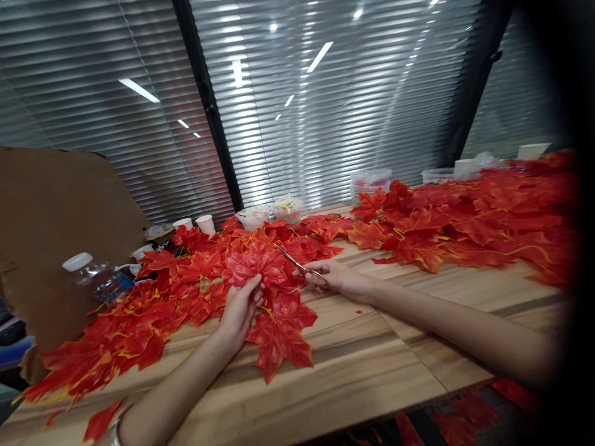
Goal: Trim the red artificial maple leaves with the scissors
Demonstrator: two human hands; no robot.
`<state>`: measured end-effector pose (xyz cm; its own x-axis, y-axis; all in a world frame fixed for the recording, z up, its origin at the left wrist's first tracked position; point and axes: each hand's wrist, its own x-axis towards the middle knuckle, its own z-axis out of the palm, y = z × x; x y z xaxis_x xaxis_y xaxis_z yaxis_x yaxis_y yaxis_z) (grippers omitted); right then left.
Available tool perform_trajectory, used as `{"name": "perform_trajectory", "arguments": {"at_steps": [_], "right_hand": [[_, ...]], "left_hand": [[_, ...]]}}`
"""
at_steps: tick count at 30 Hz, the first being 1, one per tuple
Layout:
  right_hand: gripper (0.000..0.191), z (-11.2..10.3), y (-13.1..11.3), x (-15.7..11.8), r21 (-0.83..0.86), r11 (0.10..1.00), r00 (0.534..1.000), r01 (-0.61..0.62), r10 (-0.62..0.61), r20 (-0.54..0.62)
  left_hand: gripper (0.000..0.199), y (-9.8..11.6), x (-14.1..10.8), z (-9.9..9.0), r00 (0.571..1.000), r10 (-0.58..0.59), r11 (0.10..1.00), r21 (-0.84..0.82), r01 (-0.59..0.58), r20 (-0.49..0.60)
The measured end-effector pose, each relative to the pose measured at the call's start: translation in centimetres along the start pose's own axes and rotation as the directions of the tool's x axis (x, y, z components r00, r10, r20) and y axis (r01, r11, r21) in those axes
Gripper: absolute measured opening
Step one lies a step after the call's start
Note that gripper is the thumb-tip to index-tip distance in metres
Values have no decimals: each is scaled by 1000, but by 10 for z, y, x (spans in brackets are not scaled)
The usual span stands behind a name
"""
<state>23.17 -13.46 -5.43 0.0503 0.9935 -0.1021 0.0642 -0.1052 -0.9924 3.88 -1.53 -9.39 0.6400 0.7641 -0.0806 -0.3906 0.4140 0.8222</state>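
Observation:
My left hand [242, 308] pinches a red artificial maple leaf [256, 263] between thumb and fingers, just above the table. In my right hand [332, 277] is a pair of scissors [297, 265], its blades pointing up and left beside the leaf's right edge. I cannot tell whether the blades are apart. Below the left hand another red maple leaf [284, 334] hangs or lies close to the tabletop. A heap of similar leaves [186, 291] spreads behind and to the left of the hands.
A wooden table [362, 371] carries a second big leaf pile [465, 217] at the right. Paper cups [205, 225], plastic bowls [287, 209] and a tub [370, 181] line the back. On the left stand a clear jar [100, 275] and a cardboard sheet [60, 229]. Leaves [465, 415] lie below the front edge.

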Motion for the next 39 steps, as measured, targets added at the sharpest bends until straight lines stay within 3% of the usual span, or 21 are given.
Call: {"name": "perform_trajectory", "arguments": {"at_steps": [9,17,39], "right_hand": [[44,-1,1,1,-17,1000,998,-19,20,52],[38,0,-3,-2,31,999,997,-19,16,77],[42,3,-5,-2,-106,994,997,-1,9,80]], "left_hand": [[41,1,5,-1,1000,19,993,116,-18,-8],[39,1,6,-1,1000,17,990,141,-16,-7],[39,0,10,-7,1000,-10,993,120,13,-23]]}}
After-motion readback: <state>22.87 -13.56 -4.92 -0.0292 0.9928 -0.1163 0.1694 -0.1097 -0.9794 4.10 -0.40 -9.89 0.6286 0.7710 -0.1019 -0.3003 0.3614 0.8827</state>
